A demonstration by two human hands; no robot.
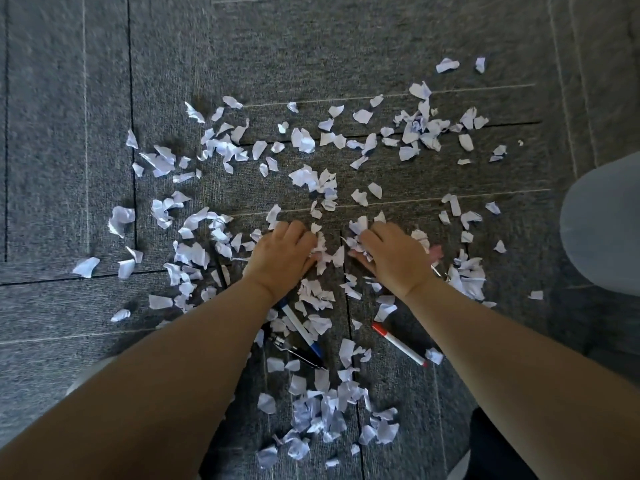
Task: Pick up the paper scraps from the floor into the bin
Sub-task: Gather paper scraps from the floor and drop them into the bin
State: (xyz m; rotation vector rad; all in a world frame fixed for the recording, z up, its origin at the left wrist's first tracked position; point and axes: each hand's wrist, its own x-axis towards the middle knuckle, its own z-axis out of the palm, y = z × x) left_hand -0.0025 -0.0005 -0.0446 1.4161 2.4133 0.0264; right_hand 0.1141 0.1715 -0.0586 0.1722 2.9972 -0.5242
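Note:
Several white paper scraps (304, 140) lie scattered over the grey carpet floor (346, 46), thickest in the middle and near my feet (322, 414). My left hand (282, 252) and my right hand (393, 252) rest palm down side by side on the carpet. Their curled fingers face each other and close on a small heap of scraps (329, 252) between them. More scraps stick out above my right fingers. A pale grey-blue rounded object (602, 220) sits at the right edge; I cannot tell whether it is the bin.
Among the scraps below my hands lie a white pen with a blue cap (301, 327), a black pen (298, 353) and a red-and-white marker (398, 344). A small metal ring (438, 271) and something pink (436, 252) show beside my right hand.

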